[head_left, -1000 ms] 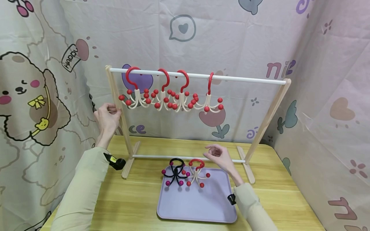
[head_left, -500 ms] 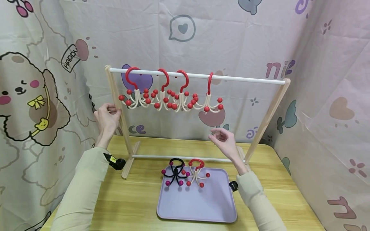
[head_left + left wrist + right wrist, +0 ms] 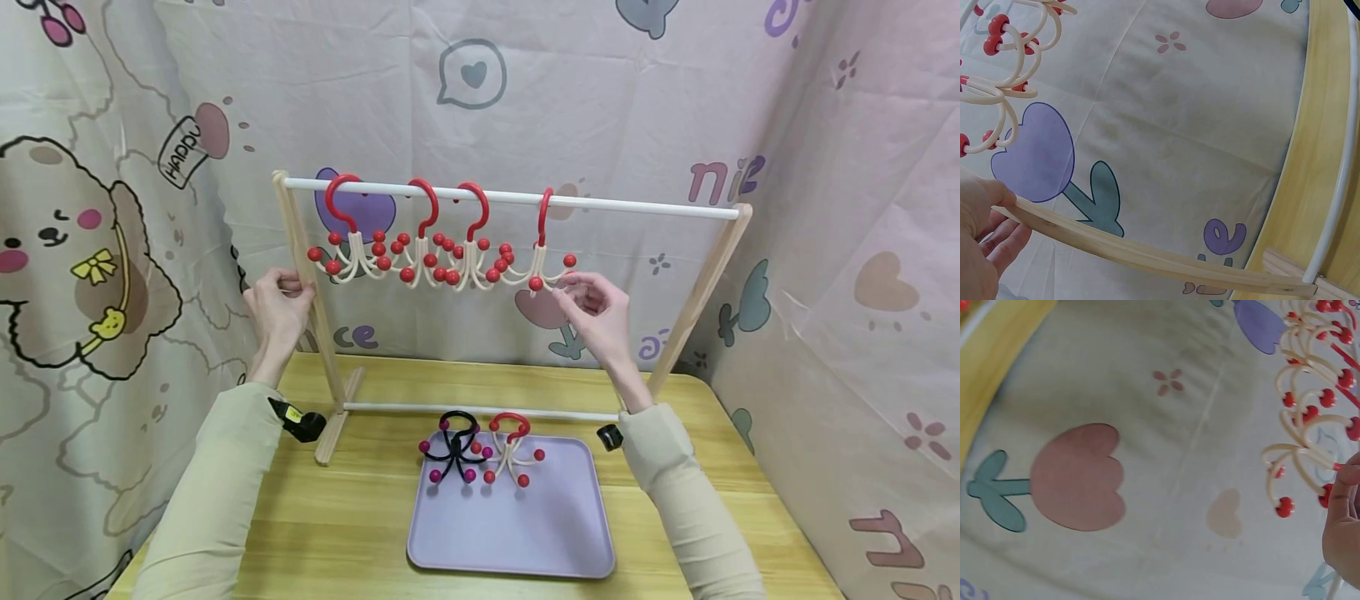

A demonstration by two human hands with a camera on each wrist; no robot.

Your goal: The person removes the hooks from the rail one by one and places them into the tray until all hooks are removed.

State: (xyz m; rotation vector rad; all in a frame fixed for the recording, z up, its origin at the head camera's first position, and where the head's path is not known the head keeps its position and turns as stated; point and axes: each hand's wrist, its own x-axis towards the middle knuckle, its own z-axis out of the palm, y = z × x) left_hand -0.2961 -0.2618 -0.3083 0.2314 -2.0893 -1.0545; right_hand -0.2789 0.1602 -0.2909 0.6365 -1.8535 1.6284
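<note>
Four-legged wording aside, several cream claw hangers with red hooks and red ball tips hang from the white top rod of a wooden rack. My left hand pinches the rack's left wooden post between thumb and fingers. My right hand is raised beside the rightmost hanging claw hanger, its fingers loosely bent at one ball-tipped arm; whether they touch it I cannot tell. On the lilac tray lie a black claw hanger with magenta balls and a cream one with a red hook.
The rack's right post stands beyond my right hand. A lower white rod crosses behind the tray. The wooden table ends at a patterned curtain, which also hangs on both sides.
My right hand has risen from above the tray's back right to the rightmost hanging claw hanger. My left hand has stayed on the post.
</note>
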